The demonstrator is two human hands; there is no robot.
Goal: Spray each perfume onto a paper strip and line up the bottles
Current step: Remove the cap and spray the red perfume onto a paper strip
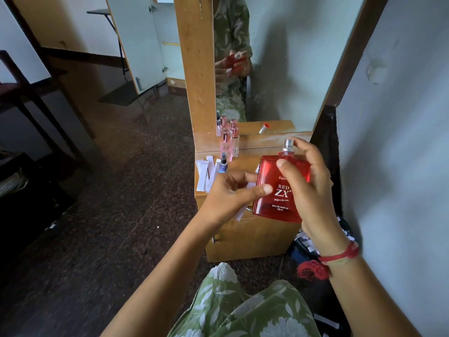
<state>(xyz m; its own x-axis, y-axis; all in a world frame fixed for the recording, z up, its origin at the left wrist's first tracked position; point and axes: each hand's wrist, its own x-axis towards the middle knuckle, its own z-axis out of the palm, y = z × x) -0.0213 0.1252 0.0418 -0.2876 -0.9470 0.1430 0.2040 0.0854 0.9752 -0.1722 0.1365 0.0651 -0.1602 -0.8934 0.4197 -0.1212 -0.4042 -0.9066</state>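
Hands over dresser front edge: right (313, 188) grips red bottle (279, 193), left (230, 193) pinches paper strip (240, 214).

Home, prob. bedroom/dressing corner: wooden dressing unit w/ tall mirror (279, 57), low counter (262, 144) carrying small perfume bottles (229, 144), wardrobe door (131, 40) ajar (mirrored front), dark speckled stone floor (109, 190), painted plaster walls.

Right hand (313, 190) gripping red perfume bottle (279, 190), left hand (230, 193) seemingly pinching paper strip (239, 215)
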